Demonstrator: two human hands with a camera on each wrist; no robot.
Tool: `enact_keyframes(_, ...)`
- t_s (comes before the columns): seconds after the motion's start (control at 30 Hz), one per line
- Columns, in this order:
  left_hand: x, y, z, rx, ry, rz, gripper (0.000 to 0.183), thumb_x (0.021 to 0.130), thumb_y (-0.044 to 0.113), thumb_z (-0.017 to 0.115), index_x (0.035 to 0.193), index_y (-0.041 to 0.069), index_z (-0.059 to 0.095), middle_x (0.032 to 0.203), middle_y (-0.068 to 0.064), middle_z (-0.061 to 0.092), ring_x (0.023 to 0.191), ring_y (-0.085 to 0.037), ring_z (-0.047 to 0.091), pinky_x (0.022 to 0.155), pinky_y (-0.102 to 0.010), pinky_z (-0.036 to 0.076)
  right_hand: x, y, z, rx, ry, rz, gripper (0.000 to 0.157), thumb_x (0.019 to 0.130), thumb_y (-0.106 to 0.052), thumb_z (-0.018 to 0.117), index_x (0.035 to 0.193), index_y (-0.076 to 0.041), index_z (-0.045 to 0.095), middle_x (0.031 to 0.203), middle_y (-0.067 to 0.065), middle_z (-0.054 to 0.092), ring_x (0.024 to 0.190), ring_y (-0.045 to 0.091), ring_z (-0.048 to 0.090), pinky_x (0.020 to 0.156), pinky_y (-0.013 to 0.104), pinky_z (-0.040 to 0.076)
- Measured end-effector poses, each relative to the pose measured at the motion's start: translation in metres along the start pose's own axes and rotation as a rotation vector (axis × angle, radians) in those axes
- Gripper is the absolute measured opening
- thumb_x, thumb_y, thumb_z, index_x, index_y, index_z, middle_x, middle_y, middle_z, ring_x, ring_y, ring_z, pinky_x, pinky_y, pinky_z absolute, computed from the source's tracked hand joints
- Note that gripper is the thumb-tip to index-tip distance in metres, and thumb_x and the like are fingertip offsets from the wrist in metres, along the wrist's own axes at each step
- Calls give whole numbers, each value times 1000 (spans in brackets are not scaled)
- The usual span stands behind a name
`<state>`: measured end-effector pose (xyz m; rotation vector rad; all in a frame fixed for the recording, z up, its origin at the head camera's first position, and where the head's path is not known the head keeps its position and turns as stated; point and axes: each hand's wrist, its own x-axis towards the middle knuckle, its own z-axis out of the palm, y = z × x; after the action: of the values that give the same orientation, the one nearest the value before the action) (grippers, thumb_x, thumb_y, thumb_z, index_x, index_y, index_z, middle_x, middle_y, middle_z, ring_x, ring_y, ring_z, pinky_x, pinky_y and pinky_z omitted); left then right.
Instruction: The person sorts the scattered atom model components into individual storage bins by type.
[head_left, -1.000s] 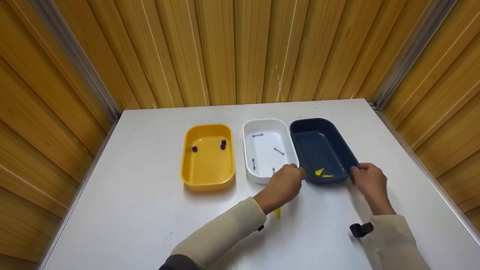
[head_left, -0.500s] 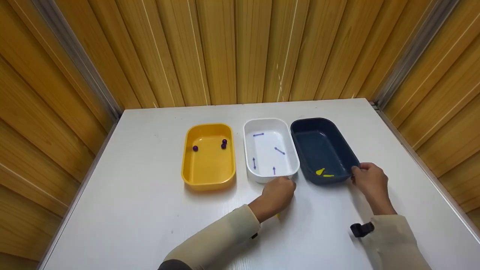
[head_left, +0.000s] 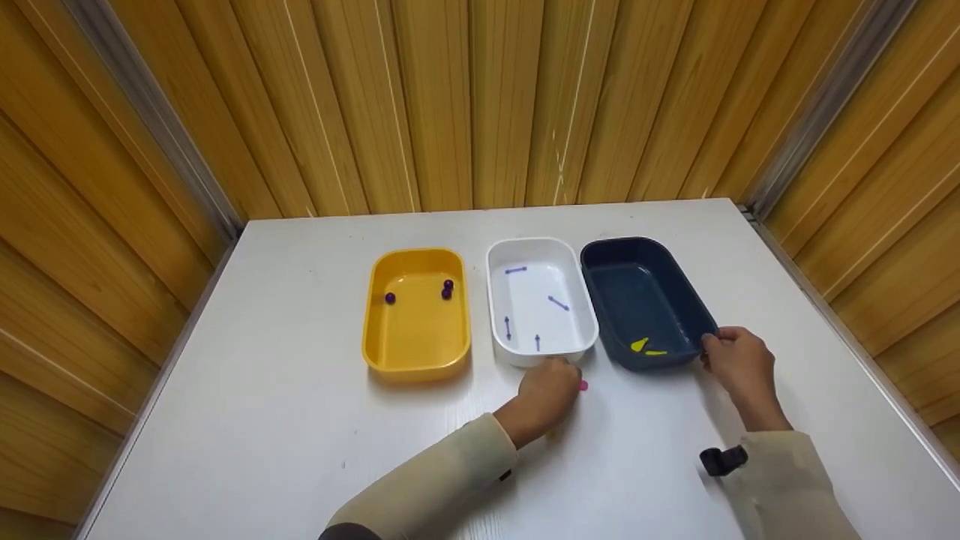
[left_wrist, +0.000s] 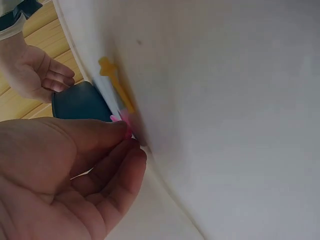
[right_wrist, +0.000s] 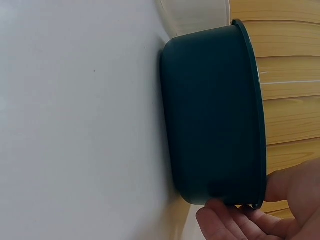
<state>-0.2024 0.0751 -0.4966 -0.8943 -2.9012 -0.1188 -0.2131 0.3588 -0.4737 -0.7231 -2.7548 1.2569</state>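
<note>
My left hand (head_left: pixel 550 394) is low over the table, just in front of the white tray (head_left: pixel 544 358). Its thumb and fingertips pinch a small pink piece (left_wrist: pixel 128 125), mostly hidden by the fingers; a pink end (head_left: pixel 583 385) shows beside the hand in the head view. Close by on the table lies a yellow stick with a knobbed, star-like end (left_wrist: pixel 116 82). My right hand (head_left: pixel 741 367) grips the near right corner of the dark blue tray (head_left: pixel 637 277), thumb at the rim and fingers against the outer wall. Two yellow pieces (head_left: pixel 639 344) lie inside that tray.
Several small purple double-ended sticks (head_left: pixel 558 303) lie spread in the white tray. To its left, a yellow tray (head_left: pixel 416 337) holds three dark purple balls (head_left: pixel 390 298). The white and dark blue trays stand side by side; wood-look panels (head_left: pixel 480 105) rise behind the table.
My left hand has moved left and nearer from beside the dark blue tray; a pink end now shows at it. The nearest purple stick has shifted slightly left. My right hand has stayed put.
</note>
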Motion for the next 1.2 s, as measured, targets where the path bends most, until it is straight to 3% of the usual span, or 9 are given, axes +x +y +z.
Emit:
enact_keyframes(0.27, 2, 3, 2, 68, -26, -14, 13, 97, 20, 66, 95, 13, 77, 84, 0, 71, 67, -10, 59, 57, -22, 53, -1, -1, 1, 11, -8, 8, 49, 104, -25, 49, 137, 11, 51, 121, 30, 68, 72, 7, 67, 62, 19, 55)
enact_keyframes(0.5, 3, 6, 6, 117, -7, -9, 14, 96, 19, 66, 89, 14, 76, 81, 0, 72, 69, -11, 63, 56, -24, 55, -1, -1, 2, 4, 24, -30, 46, 102, -25, 52, 132, 11, 55, 113, 26, 73, 70, 8, 70, 59, 18, 53)
enact_keyframes(0.6, 5, 6, 7, 120, -39, -7, 14, 97, 19, 64, 90, 14, 75, 82, 0, 71, 69, -11, 61, 58, -24, 54, -2, -1, 1, 1, 18, -22, 48, 102, -25, 51, 133, 12, 54, 114, 27, 72, 72, 10, 71, 60, 19, 53)
enact_keyframes(0.93, 6, 5, 4, 8, -58, 2, 13, 97, 17, 64, 88, 13, 73, 80, -1, 70, 66, -12, 57, 59, -24, 52, -3, -2, 1, 6, 15, -11, 49, 103, -24, 51, 135, 12, 52, 119, 30, 70, 74, 10, 71, 60, 19, 53)
enact_keyframes(1.2, 11, 9, -10, -33, -112, -15, 9, 97, 15, 65, 99, 12, 73, 86, -1, 72, 70, -9, 59, 65, -20, 53, -2, -1, 0, -7, 16, -21, 49, 102, -24, 52, 134, 12, 53, 114, 28, 72, 69, 8, 70, 59, 19, 52)
